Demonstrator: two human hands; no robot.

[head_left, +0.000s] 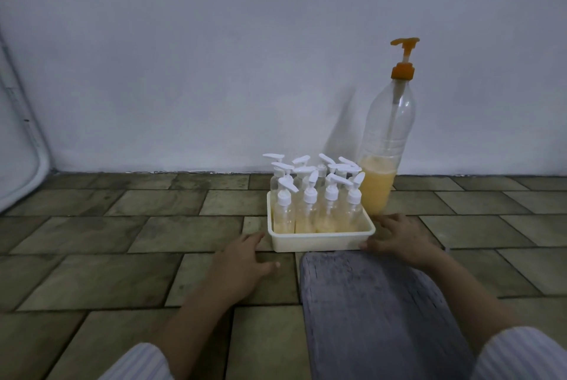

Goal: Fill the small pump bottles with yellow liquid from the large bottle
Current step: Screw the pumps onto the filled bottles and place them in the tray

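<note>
Sitting on a tiled floor (92,272), a person looks down at a white tray (320,242) full of small pump bottles (316,198). The bottles stand upright and close together in rows. Each one is clear with a white pump top, and the front ones have a little yellow liquid at the bottom.

Just behind the tray on its right side stands the large bottle (387,146), close to the white wall (214,57). It is tall and clear, with an orange pump (403,57) on top. Yellow liquid fills only its lower part.

The left hand (242,260) lies flat on the floor just beside the tray's front left corner, fingers spread, holding nothing. Its fingertips reach near the tray, but it is hard to say if they touch it.

The right hand (395,238) is at the tray's front right corner. Its fingers are loose and spread, with the thumb against the tray wall. It is not closed around anything.

A gray trouser leg (368,312) stretches up the middle of the view, and its end almost meets the front of the tray. Striped sleeves (521,355) show at the bottom corners.
</note>
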